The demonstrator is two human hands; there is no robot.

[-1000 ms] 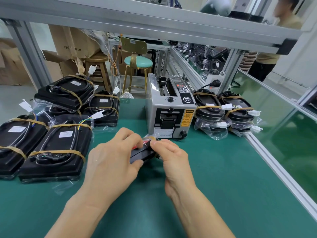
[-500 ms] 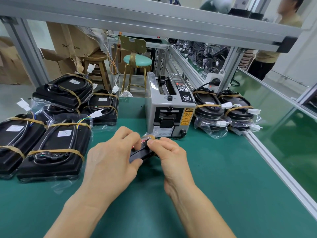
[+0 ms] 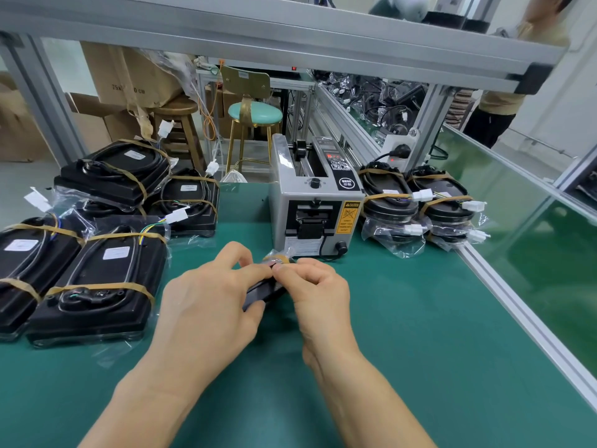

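Both hands meet over the green bench [image 3: 403, 334], just in front of the tape dispenser [image 3: 315, 208]. Left hand [image 3: 210, 308] grips a small black part [image 3: 263, 292] from its side; right hand [image 3: 318, 294] pinches the brown tape strip [image 3: 280, 259] at its top end. Taped black units [image 3: 106, 279] are stacked to the left.

The small black plastic part [image 3: 263, 291] is smooth with a dull sheen; the tan tape strip [image 3: 279, 260] on it looks papery and matt. The green desk [image 3: 403, 334] has a matt, even surface. The grey tape dispenser [image 3: 315, 202] wears satin-painted metal. Black moulded plastic housings [image 3: 106, 279] sit in glossy clear film bags [image 3: 395, 244]. The overhead frame rail [image 3: 290, 30] is brushed aluminium.
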